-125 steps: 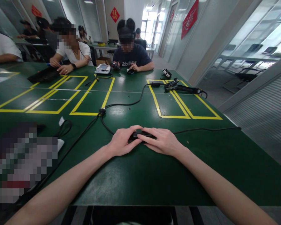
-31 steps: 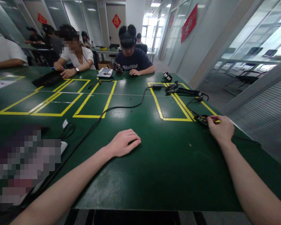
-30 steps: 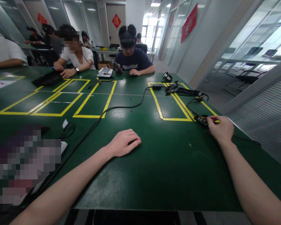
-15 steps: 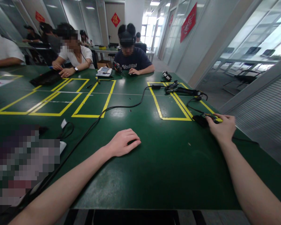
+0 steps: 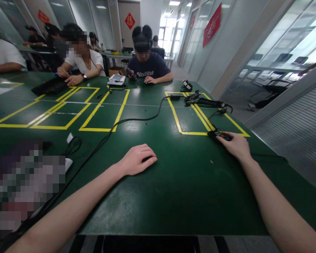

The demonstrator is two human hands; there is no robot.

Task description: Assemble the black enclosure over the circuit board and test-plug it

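Note:
My left hand [image 5: 137, 160] lies palm down on the green tabletop [image 5: 173, 203], holding nothing. Its fingers rest loosely together, with the thumb apart. Far to the right, my right hand [image 5: 238, 146] grips a small black device with orange and yellow details [image 5: 219, 134] between thumb and fingers. The device is low at the table, by the front of a yellow-taped frame [image 5: 196, 133]. Part of it is hidden under my fingers, and its exact kind cannot be made out. A thin dark cable [image 5: 213, 116] runs up from near it toward a long black jointed stand [image 5: 206, 102].
A long black cable [image 5: 131, 120] crosses the table to the lower left. Further yellow-taped frames [image 5: 97, 130] mark the left side. A white device [image 5: 117, 79] and a black tray [image 5: 51, 86] lie near co-workers [image 5: 150, 70] opposite. A glass partition stands at right.
My right hand has moved left with the black device, which now sits at the corner of the taped frame. My left hand has stayed in place on the table.

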